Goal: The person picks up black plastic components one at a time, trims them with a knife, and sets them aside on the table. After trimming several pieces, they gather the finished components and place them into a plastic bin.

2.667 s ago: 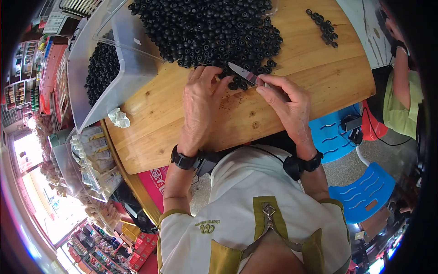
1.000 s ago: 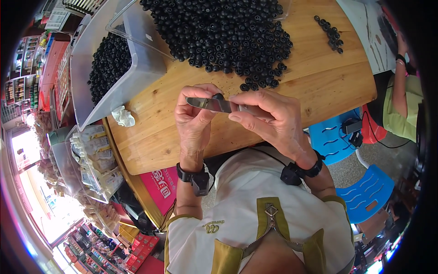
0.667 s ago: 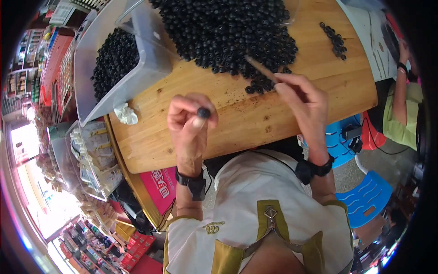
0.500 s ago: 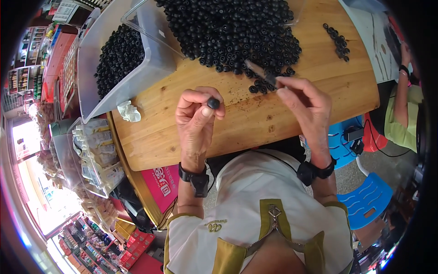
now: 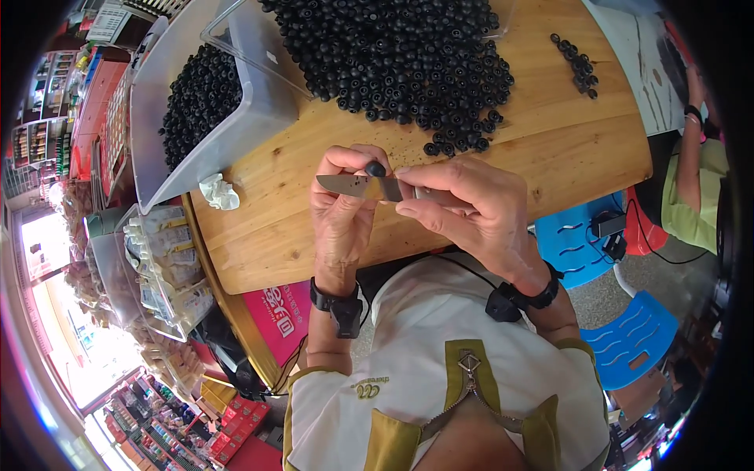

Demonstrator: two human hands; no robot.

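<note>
Pinched between the thumb and fingers of my left hand [image 5: 339, 216] is a small round black piece [image 5: 375, 169], bead-like. My right hand [image 5: 483, 208] grips a small knife [image 5: 344, 185]. Its blade points left and lies across the left thumb, just below the black piece; whether the edge touches the piece I cannot tell. Both hands are over the near part of the wooden table [image 5: 275, 204]. Beyond them a large heap of the same black pieces [image 5: 393, 67] spreads over the far part of the table.
A clear plastic bin [image 5: 271, 118] partly filled with black pieces stands at the left. A crumpled white tissue [image 5: 219, 192] lies near it. A short row of black pieces [image 5: 581, 69] sits at the far right. Blue chairs [image 5: 628, 337] and another person's arm [image 5: 691, 157] are to the right.
My right hand has moved left and down from the heap's edge, bringing the knife to the black piece. My left hand stays in about the same place, still holding that piece.
</note>
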